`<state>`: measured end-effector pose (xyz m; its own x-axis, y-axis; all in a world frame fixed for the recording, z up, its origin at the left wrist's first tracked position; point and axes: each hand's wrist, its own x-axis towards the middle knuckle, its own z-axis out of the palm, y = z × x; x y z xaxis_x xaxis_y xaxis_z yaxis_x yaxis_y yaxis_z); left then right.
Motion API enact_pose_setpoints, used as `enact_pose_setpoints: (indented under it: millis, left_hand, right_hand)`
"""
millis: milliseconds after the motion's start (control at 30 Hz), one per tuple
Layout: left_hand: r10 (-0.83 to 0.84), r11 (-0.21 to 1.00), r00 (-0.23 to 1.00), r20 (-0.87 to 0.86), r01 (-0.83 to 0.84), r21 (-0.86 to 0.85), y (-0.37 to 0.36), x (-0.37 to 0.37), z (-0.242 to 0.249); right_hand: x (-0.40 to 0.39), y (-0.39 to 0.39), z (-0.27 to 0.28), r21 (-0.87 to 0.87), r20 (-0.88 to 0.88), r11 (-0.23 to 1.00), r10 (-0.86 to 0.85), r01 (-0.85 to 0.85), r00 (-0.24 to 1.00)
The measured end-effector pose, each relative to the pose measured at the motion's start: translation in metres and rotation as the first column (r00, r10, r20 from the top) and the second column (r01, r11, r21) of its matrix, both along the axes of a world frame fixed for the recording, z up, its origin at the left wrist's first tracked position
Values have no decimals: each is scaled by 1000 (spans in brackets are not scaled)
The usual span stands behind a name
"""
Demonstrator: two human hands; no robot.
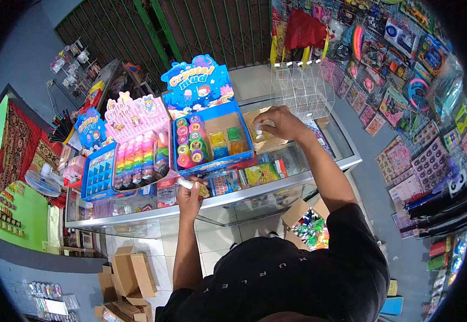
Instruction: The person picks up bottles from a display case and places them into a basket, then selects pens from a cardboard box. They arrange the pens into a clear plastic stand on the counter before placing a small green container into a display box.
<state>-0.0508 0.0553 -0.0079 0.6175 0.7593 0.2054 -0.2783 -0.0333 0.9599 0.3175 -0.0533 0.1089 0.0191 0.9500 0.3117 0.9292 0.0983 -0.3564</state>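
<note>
My left hand (189, 197) is closed around a small container with a white cap (185, 183), just in front of the glass counter's near edge. A yellowish part shows beside the fingers. My right hand (279, 122) pinches a small white object (259, 131) over a shallow tan basket (268, 144); its exact kind is too small to make out. Between the hands stands an open blue Crystal Mud box (228, 160), with round-lidded tubs (196, 145) on its left and several yellow, green and orange clear cubes (219, 138) on its right.
A pink Crystal Mud display (139, 121) with rainbow tubes and a blue divided tray (99, 174) stand left on the glass counter (228, 194). A clear acrylic rack (303, 88) stands behind my right hand. Cardboard boxes (128, 273) lie on the floor; toys hang on the right wall.
</note>
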Motion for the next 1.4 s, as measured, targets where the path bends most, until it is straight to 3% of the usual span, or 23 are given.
enact_pose_setpoints:
  millis: [100,400,700,800,1300,1400]
  left_hand:
    - [2,1000,1000,8,-2,0,-1,0,0]
    - [30,998,1000,0,-30,-56,-2,1,1]
    - [15,998,1000,-25,-16,-53,2,3,0]
    - [27,999,999,-42,-29,-39,1,3,0]
    - [12,1000,1000,3,-12,-22,2,3,0]
    - [-12,1000,1000,21,12,-21,2,4,-2]
  right_hand:
    - [1,2,-4,118,19,993,31,-33,999]
    - [19,-22,19,196,-123,981,24,1,992]
    - [43,-42,-4,-73,-124,985,-163,155,979]
    - [40,-40,-10,-80,-230,980,-196,182,953]
    - [34,-40,-11,-46,-215,978,-208,203,954]
    - [27,-49,-7,51,-178,975,-206,218,962]
